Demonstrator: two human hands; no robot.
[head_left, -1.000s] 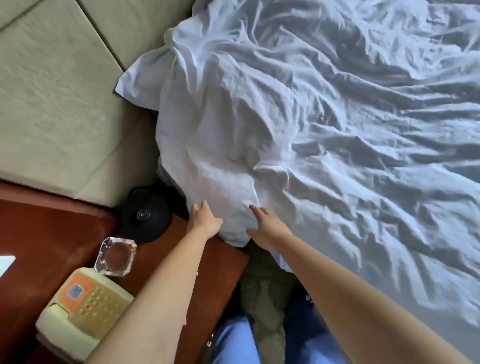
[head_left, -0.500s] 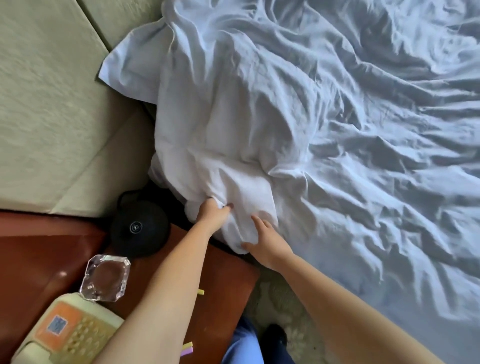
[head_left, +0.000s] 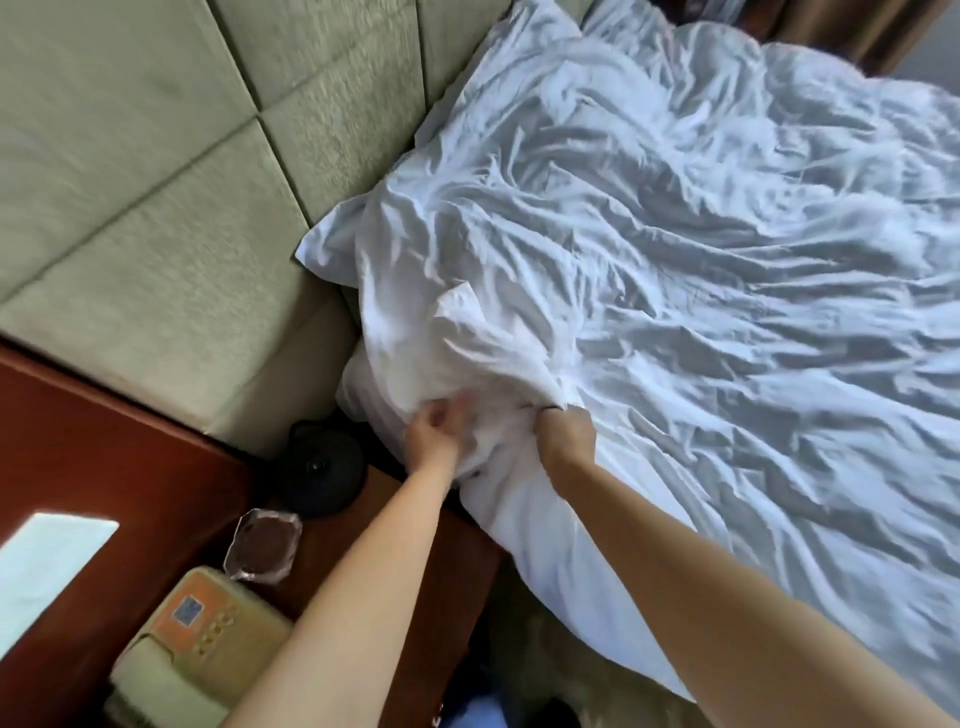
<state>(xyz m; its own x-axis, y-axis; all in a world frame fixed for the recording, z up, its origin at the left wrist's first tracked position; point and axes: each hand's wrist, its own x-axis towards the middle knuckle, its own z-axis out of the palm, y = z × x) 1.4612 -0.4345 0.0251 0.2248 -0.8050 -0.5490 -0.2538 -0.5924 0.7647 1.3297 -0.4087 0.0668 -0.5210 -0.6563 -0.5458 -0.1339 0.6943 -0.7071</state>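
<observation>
Both hands are bunched into the white bedsheet (head_left: 675, 260) at the near corner of the bed. The left grip (head_left: 434, 434) is clamped on a gathered wad of the cloth, fingers curled in; its outline is blurred, so the single fingers cannot be told apart. The right grip (head_left: 569, 434) sits just beside it, to its right, clenched on the same bunched fold with the knuckles up. Between the two grips the cloth is drawn into a tight ridge, and creases fan out from them across the sheet. The sheet spreads away from the grips and to their right over the whole bed, heavily wrinkled, and its edge hangs down the bedside under the right forearm.

Up and to the left of the left grip, a loose corner of the sheet lies against the padded headboard (head_left: 156, 182). Just to the left of that grip and lower, a round black object (head_left: 319, 467) stands at the back of the red-brown worktop (head_left: 426, 561), which runs under the left forearm. Nearer the person than the black object, on the same worktop, stands a cut-glass ashtray (head_left: 262, 545), and touching it on the near side is a cream telephone (head_left: 208, 639) with an orange panel.
</observation>
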